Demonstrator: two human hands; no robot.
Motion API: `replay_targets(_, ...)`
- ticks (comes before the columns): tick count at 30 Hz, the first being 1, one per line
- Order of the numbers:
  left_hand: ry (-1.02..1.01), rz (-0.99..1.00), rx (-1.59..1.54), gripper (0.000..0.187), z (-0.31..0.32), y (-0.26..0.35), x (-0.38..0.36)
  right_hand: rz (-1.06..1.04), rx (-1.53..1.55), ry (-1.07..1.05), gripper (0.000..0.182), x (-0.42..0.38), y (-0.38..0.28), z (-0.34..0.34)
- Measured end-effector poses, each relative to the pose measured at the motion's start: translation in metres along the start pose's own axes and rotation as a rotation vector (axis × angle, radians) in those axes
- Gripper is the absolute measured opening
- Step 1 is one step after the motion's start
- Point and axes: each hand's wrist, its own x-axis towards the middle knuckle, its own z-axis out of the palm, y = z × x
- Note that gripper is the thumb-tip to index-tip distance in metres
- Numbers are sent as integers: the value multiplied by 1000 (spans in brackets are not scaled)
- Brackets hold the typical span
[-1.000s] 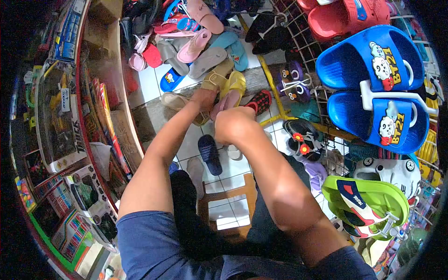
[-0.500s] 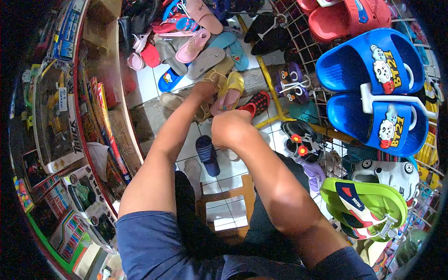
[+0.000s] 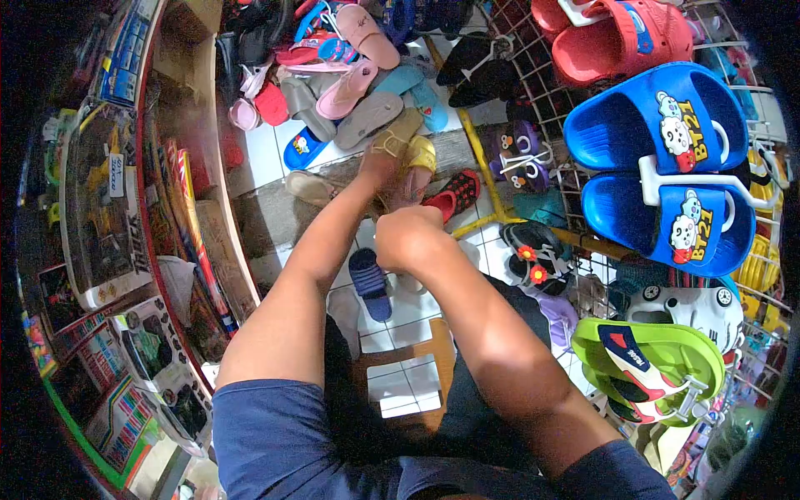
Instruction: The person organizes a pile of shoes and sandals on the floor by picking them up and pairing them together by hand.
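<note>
My left hand (image 3: 382, 170) reaches over the tan sandal (image 3: 398, 133) and beside the yellow-and-pink sandal (image 3: 420, 158), partly covering both. Motion smears its fingers, so its grip does not show. Nearer to me, my right hand (image 3: 410, 239) is closed with its back toward the camera. Whatever it may hold is hidden beneath it. Just beyond that hand lies a red-and-black dotted clog (image 3: 455, 196). A beige sandal (image 3: 312, 189) lies left of my left hand, and a dark blue slide (image 3: 370, 283) rests on the tiles below my hands.
Heaped at the back are more sandals, including a pink flip-flop (image 3: 348, 90) and a grey slipper (image 3: 369, 120). On the right, blue slides (image 3: 621, 221) and a green sandal (image 3: 658, 350) hang from a wire rack (image 3: 533, 62). A wooden stool (image 3: 429, 343) stands below; boxed toys line the left.
My left hand has shifted slightly right, across the tan and yellow sandals. My right hand stays closed in nearly the same place. The whole view has tilted a little.
</note>
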Motion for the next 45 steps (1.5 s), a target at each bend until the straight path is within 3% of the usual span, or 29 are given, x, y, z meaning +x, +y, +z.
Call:
replay_targets(3, 75, 22, 61, 51, 17, -3, 16, -3, 22, 55, 29, -1, 0, 3)
replay_targets(5, -195, -82, 98, 52, -18, 10, 6, -40, 1, 57, 29, -3, -1, 3)
replay_targets(6, -195, -81, 96, 52, -13, 10, 5, -38, -1, 56, 29, -2, -2, 3)
replay_targets(9, 53, -118, 130, 54, -3, 10, -1, -10, 6, 44, 28, 1, -4, 5)
replay_targets(11, -173, -60, 105, 54, -25, 14, -10, 8, -20, 32, 28, 2, -6, 6)
replay_targets(14, -174, -41, 140, 49, -1, -4, 1, -4, -19, 29, 28, 3, -7, 8)
replay_targets(19, -138, -96, -6, 36, -11, -10, -3, 5, -49, 15, 30, 4, -4, 3)
replay_targets(23, -196, -52, -11, 37, -55, -14, -27, 18, -37, -54, 33, -4, 0, -7)
replay_targets(24, -178, -57, 9, 37, -82, -13, -33, 12, -39, -27, 33, -8, -2, -10)
replay_targets(26, -520, -18, 35, 36, -131, -2, -46, 36, 1, 70, 34, -15, -2, -11)
replay_targets(29, -403, 40, 80, 28, -167, -6, -73, -4, 18, 240, 33, -22, 0, -11)
replay_targets(30, -526, -61, 75, 25, -172, -11, -75, -10, 16, 260, 33, -21, 3, -9)
replay_targets(31, -514, -71, 88, 25, -187, -11, -88, 5, 102, 350, 32, -19, 6, -6)
replay_targets(33, -239, -2, -1, 24, -217, -6, -120, 10, 187, 458, 32, -10, 14, -3)
replay_targets(35, -226, -32, 7, 24, -249, 9, -145, 76, 371, 545, 27, -3, 23, -3)
replay_targets(37, -69, 61, -88, 23, -267, 21, -175, -68, 401, 582, 36, -12, 30, 3)
replay_targets(39, -23, 74, -98, 25, -294, 44, -205, -74, 731, 801, 49, 4, 31, 10)
replay_targets(40, 23, 20, -190, 26, -306, 58, -221, -141, 798, 757, 66, 2, 29, 10)
replay_targets(41, 73, -31, -280, 26, -312, 68, -231, -146, 800, 768, 66, 0, 25, 10)
replay_targets(42, 323, 191, -365, 19, -312, 75, -239, -156, 971, 694, 68, -4, 18, 11)
replay_targets(43, 320, 193, -358, 19, -314, 80, -247, -165, 1141, 609, 71, -8, 14, 14)
replay_targets(44, 316, 96, -408, 17, -316, 85, -256, -276, 1430, 310, 70, -13, 17, 16)
replay_targets(45, 310, -4, -459, 15, -322, 97, -266, -276, 1433, 303, 70, -16, 15, 18)
